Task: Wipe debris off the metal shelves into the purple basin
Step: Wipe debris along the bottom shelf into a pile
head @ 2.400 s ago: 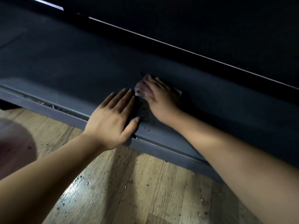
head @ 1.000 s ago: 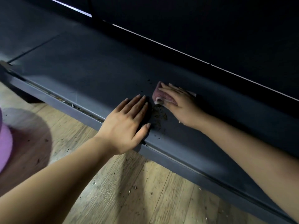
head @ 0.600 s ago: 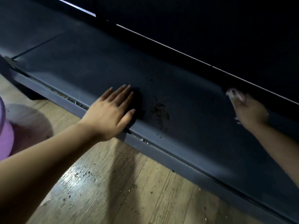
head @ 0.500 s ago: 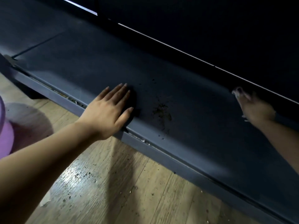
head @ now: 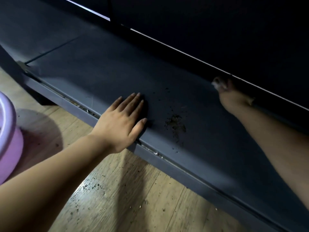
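A dark grey metal shelf (head: 93,76) runs low across the view. My left hand (head: 122,121) lies flat on its front part, fingers straight. A small pile of brown debris (head: 175,123) sits just right of that hand. My right hand (head: 232,96) reaches to the shelf's dark back edge and grips a small pinkish cloth (head: 218,83), blurred and partly hidden under the upper shelf. The purple basin (head: 7,131) stands on the floor at the far left, cut off by the frame.
Wood-look floor (head: 133,198) in front of the shelf carries scattered crumbs. Crumbs also sit in the groove along the shelf's front lip (head: 150,151). A second shelf overhangs the back in deep shadow.
My right hand with the cloth left the debris pile and swept right and back to the shelf's rear edge. My left hand stayed flat on the shelf. The view shifted, showing more basin.
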{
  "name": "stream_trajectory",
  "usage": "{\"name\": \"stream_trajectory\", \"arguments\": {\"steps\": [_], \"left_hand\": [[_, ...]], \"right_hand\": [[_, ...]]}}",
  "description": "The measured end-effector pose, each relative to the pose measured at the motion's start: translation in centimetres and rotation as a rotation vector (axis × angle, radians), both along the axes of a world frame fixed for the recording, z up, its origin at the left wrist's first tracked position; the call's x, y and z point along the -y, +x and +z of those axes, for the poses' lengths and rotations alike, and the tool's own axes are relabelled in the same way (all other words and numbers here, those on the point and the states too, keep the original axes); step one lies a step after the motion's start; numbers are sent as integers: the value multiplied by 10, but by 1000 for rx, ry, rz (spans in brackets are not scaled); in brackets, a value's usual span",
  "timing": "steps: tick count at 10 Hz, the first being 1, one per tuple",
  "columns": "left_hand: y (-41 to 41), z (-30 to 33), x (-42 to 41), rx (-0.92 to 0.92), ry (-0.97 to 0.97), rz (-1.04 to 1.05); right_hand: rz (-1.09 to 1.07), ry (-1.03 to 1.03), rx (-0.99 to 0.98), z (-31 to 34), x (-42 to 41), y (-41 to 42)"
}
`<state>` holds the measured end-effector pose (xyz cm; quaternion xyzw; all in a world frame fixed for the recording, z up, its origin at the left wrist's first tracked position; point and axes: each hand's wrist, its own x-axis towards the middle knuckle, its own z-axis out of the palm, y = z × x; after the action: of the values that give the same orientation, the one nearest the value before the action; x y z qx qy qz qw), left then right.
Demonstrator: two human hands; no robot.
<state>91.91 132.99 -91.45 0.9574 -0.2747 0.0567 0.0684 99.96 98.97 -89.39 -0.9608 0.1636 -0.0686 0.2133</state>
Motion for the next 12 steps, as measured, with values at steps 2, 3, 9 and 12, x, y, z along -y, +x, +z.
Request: {"name": "stream_trajectory", "arguments": {"steps": [2, 3, 9, 12], "left_hand": [[-2, 5, 2, -60, -3, 10], [-1, 6, 2, -49, 0, 6], [33, -2, -30, 46, -53, -157], [34, -7, -28, 106, -107, -168]], "right_hand": [[459, -33, -79, 2, -106, -23], [560, 38, -54, 0, -120, -34], [33, 196, 7, 12, -113, -27], [343, 626, -34, 1, -192, -29]]}}
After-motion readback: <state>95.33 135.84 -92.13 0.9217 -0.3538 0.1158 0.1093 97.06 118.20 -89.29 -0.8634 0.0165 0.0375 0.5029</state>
